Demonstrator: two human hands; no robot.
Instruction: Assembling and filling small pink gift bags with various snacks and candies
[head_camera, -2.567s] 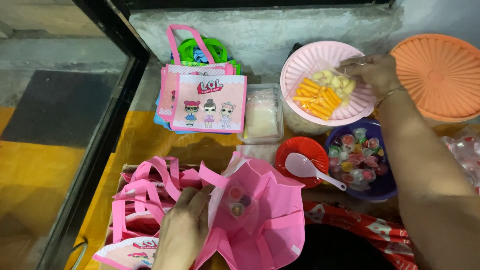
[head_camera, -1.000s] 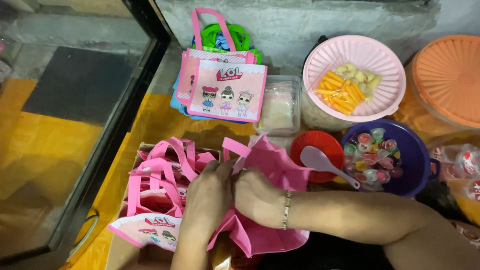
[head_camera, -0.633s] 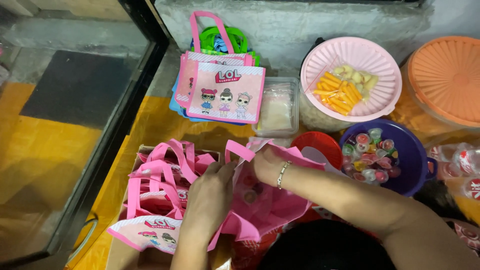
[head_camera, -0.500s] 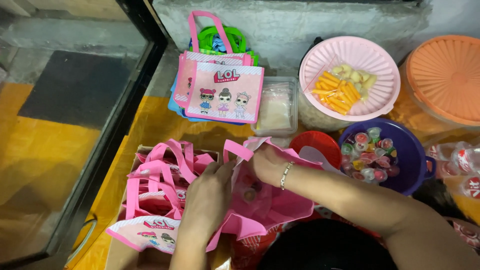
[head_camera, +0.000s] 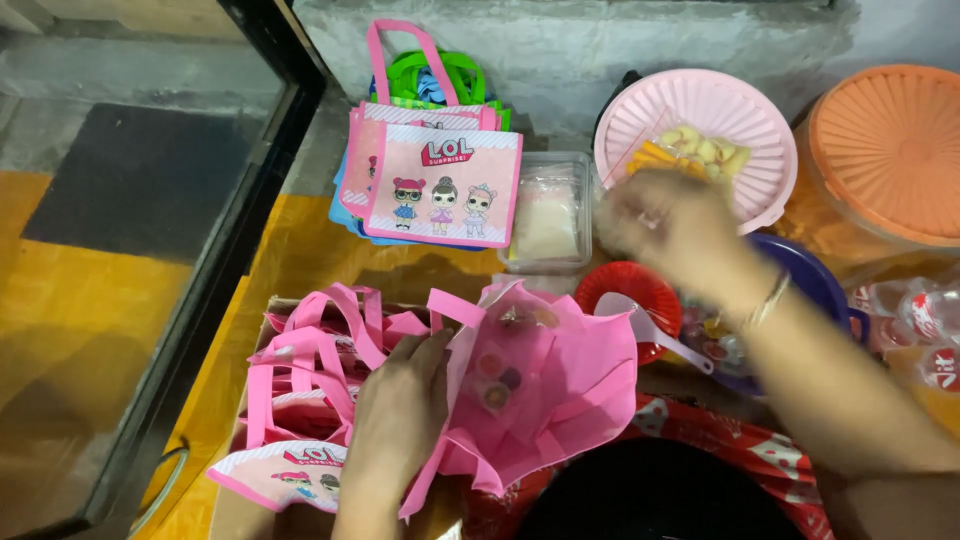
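My left hand (head_camera: 400, 415) grips the rim of a pink fabric gift bag (head_camera: 560, 400) and holds its mouth wide; several small round sweets lie inside it. My right hand (head_camera: 670, 225) is blurred with motion, lifted over the near rim of a pink ribbed plate (head_camera: 740, 110) that carries yellow and orange snack sticks (head_camera: 690, 150). Whether the right hand holds anything cannot be made out. Its wrist, with a bracelet, passes above a purple bowl (head_camera: 815, 265) of wrapped candies.
More pink bags (head_camera: 310, 350) fill a box at the lower left. Printed cartoon-doll bags (head_camera: 440, 185) stand stacked at the back. A clear tub (head_camera: 548, 215), a red bowl with a white spoon (head_camera: 640, 310), an orange lidded container (head_camera: 890, 150) and a black bowl (head_camera: 650, 495) surround me.
My right hand has come out of the pink bag and moved up and right toward the pink plate. My left hand still holds the bag's mouth wide.
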